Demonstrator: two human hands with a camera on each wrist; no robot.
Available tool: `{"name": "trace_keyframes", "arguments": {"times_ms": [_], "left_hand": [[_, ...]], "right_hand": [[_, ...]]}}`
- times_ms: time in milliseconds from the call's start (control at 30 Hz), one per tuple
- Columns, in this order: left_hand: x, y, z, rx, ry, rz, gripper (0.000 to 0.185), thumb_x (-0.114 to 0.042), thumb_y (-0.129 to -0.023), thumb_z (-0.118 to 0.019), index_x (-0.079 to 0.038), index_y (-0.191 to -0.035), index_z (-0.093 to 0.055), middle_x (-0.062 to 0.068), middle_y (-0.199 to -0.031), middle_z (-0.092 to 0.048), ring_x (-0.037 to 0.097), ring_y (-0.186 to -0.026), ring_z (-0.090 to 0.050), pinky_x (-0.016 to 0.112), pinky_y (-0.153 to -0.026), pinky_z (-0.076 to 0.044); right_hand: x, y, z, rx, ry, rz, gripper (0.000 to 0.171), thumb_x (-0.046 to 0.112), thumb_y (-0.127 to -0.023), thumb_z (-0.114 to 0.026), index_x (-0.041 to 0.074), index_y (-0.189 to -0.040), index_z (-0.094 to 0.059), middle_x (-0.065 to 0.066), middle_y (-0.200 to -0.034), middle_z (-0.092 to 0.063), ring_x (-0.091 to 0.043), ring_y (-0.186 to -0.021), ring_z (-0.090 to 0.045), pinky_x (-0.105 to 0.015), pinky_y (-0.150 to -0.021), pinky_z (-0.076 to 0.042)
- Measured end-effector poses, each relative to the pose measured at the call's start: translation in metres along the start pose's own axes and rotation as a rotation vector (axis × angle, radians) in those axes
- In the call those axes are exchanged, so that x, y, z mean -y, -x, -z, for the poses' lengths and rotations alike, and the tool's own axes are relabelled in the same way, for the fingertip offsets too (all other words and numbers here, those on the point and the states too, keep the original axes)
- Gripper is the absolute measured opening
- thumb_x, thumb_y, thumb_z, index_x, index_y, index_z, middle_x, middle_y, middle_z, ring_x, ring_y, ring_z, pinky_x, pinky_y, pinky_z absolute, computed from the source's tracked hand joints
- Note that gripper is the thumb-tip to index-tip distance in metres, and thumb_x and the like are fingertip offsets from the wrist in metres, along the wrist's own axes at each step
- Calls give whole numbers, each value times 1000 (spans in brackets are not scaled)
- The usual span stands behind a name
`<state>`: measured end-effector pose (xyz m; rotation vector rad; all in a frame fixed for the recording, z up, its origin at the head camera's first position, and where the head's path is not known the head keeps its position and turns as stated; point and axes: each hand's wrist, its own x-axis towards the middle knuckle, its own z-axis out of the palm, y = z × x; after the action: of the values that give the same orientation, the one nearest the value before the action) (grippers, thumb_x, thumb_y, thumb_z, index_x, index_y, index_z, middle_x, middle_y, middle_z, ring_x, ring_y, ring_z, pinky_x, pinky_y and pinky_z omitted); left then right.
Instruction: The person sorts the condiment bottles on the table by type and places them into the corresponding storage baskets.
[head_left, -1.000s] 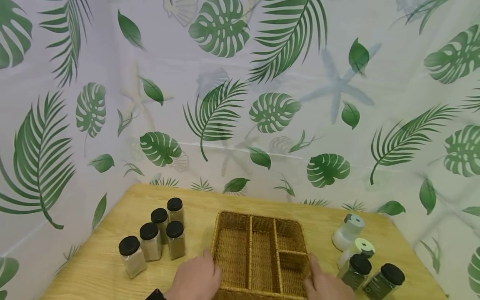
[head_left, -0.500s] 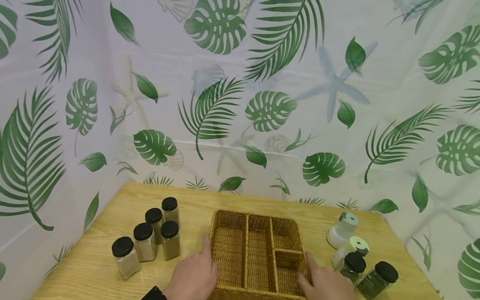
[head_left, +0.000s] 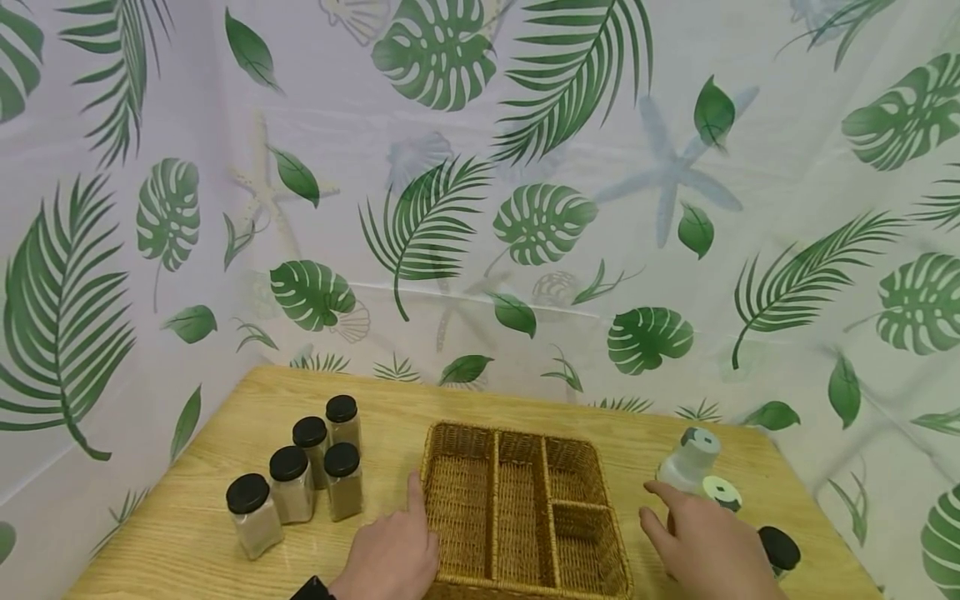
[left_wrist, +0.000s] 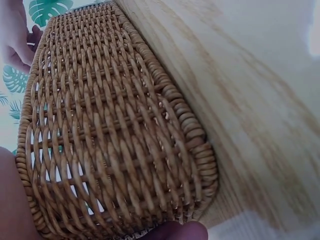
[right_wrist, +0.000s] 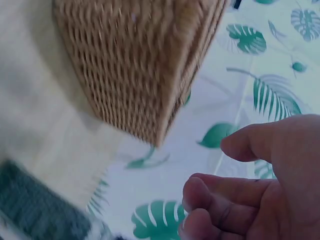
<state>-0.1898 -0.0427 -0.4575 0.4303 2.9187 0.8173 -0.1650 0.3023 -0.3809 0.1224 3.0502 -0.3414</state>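
A brown woven basket (head_left: 459, 508) with several compartments sits at the table's front middle. My left hand (head_left: 396, 546) holds its left side, the index finger lying along the outer wall. In the left wrist view a fingertip (left_wrist: 187, 231) touches the lower edge of the woven wall (left_wrist: 100, 115). My right hand (head_left: 701, 533) is off the basket, fingers loosely bent, over the containers at the right. Nothing is between its thumb and fingers (right_wrist: 240, 192). Near it are a white bottle (head_left: 693, 460), a pale green-topped bottle (head_left: 722, 493) and a black-lidded jar (head_left: 780, 550). Another black-lidded jar is hidden.
Several black-lidded spice jars (head_left: 255, 517) stand in a group on the left of the wooden table (head_left: 405, 408). A dark green-filled jar (right_wrist: 40, 205) lies at the right wrist view's lower left. A leaf-patterned cloth (head_left: 465, 225) rises behind the table.
My right hand has let go of the basket's right side and moved right over the jars. My left hand stays at the basket's left side.
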Motion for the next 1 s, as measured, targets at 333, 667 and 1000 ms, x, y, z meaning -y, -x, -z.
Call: {"name": "trace_keyframes", "arguments": {"times_ms": [333,667,1000], "left_hand": [[-1,0,-2,34,3,2,70,-20,-100,-51,11,-155,-20,-2,-45,-40,14,-37,-27,32,-42,-16],[1,2,1,0,-9,-14,68,-19,-99,-49,14,-153,-22,-2,-46,-42,15,-36,-34,31,-40,-19],[1,2,-1,-9,1,-15,68,-18,-99,-48,13,-153,-22,-1,-48,-43,16,-37,-38,32,-39,-21]], "right_hand": [[-41,-6,27,6,69,19,50,40,-100,-58,4,-135,-62,-4,-91,-63,-15,-69,-57,-37,-57,-45],[-64,-10,14,78,143,-14,54,47,-94,-66,7,-129,-67,-12,-112,-63,-26,-85,-66,-47,-64,-52],[-69,-14,5,70,135,4,49,31,-89,-75,3,-128,-65,-13,-107,-60,-24,-82,-63,-46,-67,-52]]}}
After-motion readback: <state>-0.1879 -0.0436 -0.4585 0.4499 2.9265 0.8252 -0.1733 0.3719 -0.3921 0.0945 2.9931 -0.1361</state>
